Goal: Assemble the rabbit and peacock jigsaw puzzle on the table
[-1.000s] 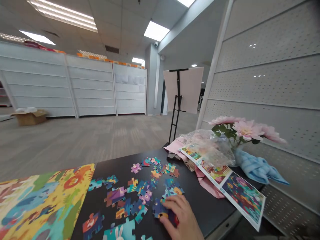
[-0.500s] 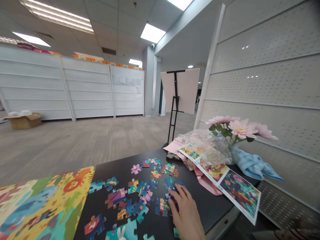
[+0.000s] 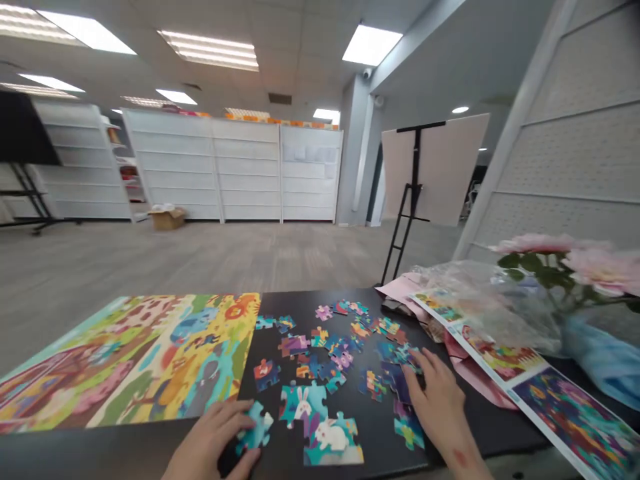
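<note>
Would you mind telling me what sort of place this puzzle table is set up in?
Probably a vacated shop or showroom: bare white slatted display walls line the far side, a white perforated pegboard panel stands at right, and a brown cardboard box sits on the wide grey floor.

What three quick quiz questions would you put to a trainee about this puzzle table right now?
1. Multiple choice: what does the left hand hold?
A) a teal puzzle piece
B) a pink flower
C) a pen
2. True or false: the right hand lies open on loose puzzle pieces, palm down.
3. Fill in: the white animal printed on the large pieces between the hands is a ____.

Key: 1 A; 2 true; 3 rabbit.
</note>
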Motion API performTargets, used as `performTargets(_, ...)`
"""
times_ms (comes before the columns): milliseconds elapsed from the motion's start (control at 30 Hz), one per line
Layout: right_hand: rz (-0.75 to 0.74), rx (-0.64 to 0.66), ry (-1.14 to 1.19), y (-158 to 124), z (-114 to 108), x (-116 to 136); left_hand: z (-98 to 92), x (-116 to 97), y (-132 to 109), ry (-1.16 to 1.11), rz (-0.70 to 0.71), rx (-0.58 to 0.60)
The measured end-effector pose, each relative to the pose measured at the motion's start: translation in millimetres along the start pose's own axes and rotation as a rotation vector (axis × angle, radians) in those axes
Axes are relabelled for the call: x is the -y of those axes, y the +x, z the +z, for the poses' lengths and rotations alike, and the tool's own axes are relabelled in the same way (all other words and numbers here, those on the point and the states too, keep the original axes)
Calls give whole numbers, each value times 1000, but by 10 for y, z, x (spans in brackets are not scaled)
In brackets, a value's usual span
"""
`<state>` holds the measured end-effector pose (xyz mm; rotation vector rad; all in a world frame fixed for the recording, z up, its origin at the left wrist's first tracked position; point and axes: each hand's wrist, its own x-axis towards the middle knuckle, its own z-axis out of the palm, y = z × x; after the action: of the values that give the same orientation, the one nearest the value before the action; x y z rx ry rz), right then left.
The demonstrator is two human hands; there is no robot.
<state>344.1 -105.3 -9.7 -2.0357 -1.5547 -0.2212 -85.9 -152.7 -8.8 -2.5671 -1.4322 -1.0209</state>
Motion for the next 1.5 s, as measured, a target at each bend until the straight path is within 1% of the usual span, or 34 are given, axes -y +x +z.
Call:
performTargets(67, -71, -34, 28, -58, 56, -42, -27, -52, 19, -27, -40, 10)
performTargets(133, -114, -53, 52, -89, 102, -91, -64, -115, 56, -94, -90, 54)
performTargets(233, -136, -47, 107, -74, 143, -164, -123, -196, 117, -192, -176, 126)
performTargets(333, -125, -45, 157, -29, 164, -213, -167, -245, 162, -268, -213, 164)
performTargets(500, -109, -59, 206, -8, 163, -214, -193, -260, 230, -340, -239, 220)
performTargets(733, -112, -43, 228, -24, 118, -171, -221, -233, 317, -393, -187, 292)
performTargets(867, -111, -44, 245, -23, 140, -191, -235, -241, 327, -398, -160, 277)
performTargets(1033, -122, -60, 265, -28, 147, -211, -269, -265, 351, -381, -113, 212)
performTargets(1167, -95, -39, 276, -21, 142, -197, -281, -297, 352, -344, -77, 161)
performTargets(1367, -103, -50, 269, -38, 97, -149, -213, -328, 309, -301, -10, 117)
performTargets(1500, -123, -32, 243, -73, 33, -85, -155, -302, 296, -289, 1, 86)
